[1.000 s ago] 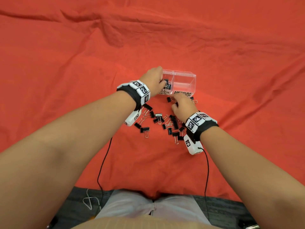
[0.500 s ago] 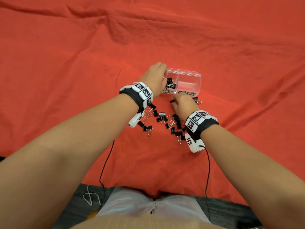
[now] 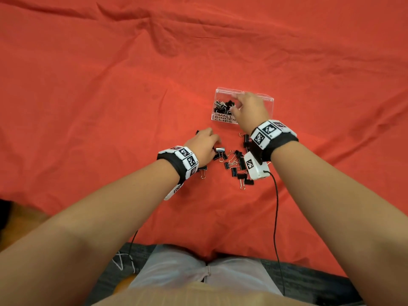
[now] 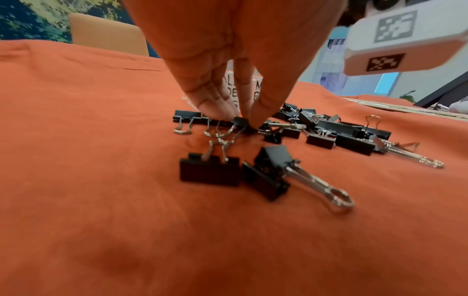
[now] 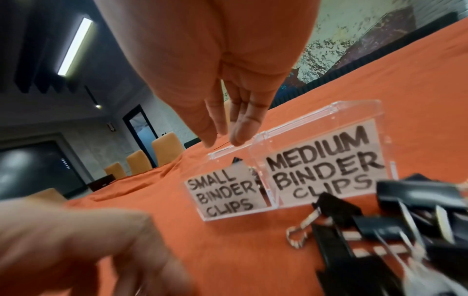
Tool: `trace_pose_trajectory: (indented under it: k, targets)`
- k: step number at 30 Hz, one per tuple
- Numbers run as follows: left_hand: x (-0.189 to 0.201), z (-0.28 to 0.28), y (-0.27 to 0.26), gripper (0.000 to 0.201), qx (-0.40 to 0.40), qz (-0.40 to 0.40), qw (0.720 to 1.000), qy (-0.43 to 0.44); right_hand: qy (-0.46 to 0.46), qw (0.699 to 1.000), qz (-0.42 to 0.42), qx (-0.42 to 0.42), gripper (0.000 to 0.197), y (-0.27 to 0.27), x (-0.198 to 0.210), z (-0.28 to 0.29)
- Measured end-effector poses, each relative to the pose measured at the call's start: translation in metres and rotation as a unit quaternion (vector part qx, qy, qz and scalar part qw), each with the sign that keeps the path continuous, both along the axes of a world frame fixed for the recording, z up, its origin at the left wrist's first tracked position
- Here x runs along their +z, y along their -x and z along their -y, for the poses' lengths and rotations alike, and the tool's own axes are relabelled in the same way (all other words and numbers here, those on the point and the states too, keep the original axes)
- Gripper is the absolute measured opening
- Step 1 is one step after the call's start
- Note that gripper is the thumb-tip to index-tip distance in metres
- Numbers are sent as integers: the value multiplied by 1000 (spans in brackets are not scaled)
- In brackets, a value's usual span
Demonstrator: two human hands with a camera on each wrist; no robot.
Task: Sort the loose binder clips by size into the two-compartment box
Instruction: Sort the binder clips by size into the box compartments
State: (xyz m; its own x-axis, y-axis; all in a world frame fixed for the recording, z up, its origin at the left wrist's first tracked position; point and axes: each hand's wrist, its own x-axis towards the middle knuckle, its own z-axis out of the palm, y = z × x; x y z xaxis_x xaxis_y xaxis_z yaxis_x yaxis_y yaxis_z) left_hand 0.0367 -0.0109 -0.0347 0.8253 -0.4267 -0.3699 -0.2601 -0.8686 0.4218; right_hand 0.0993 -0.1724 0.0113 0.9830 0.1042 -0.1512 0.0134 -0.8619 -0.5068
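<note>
A clear two-compartment box [image 3: 270, 107] stands on the red cloth, labelled "SMALL BINDER CLIPS" on the left and "MEDIUM BINDER CLIPS" [image 5: 321, 164] on the right. Several small black clips [image 3: 223, 107] lie in the left compartment. My right hand [image 3: 235, 102] hovers over the box near the divider, its fingers [image 5: 243, 128] straight and pointing down, holding nothing. The loose clips [image 3: 237, 164] lie in a heap in front of the box. At the heap's left side my left hand [image 3: 217, 143] pinches a small black clip [image 4: 240, 121] that lies on the cloth, between thumb and fingertips.
Two larger clips [image 4: 266, 174] lie nearest my left wrist. A black cable [image 3: 276, 217] runs from the right wrist camera [image 3: 256, 166] back over the cloth's near edge. Wrinkled red cloth [image 3: 110, 107] spreads all around; orange chairs [image 5: 166, 148] stand beyond the table.
My left hand has come back from the box's small compartment to the heap and taken hold of a clip. My right hand has risen from the heap to above the box.
</note>
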Motion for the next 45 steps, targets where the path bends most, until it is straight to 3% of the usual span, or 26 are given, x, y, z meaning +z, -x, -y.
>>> trace_pose_trajectory:
  k: [3,8,12,17,22,26,33,39,45]
  targets:
    - [2,0,-4,27,-26,22,999,-18,-6,999,-11,39,31,30,-6,-3]
    - [1,-7,-10,21,17,23,1000,13,64,978,-132,148,34,70,-36,-10]
    - [2,-15,-12,17,38,16,999,24,-7,988,-149,41,18,68,-38,-4]
    - [4,-16,-10,16,59,30,997,37,-89,985,-133,-67,20,55,-28,11]
    - [5,2,1,18,29,24,998,42,-54,990,-113,-64,25,52,-22,25]
    - [5,15,7,19,-6,37,998,44,-34,991,-112,-67,16,66,-17,37]
    - [-3,33,14,26,-2,24,1000,-8,24,989,-144,10,1,106,-31,31]
    - [-2,27,9,25,4,5,1000,-5,-2,994,-102,-27,3,104,-39,32]
    - [0,17,8,17,71,-36,996,34,66,985,-106,122,27,115,-42,3]
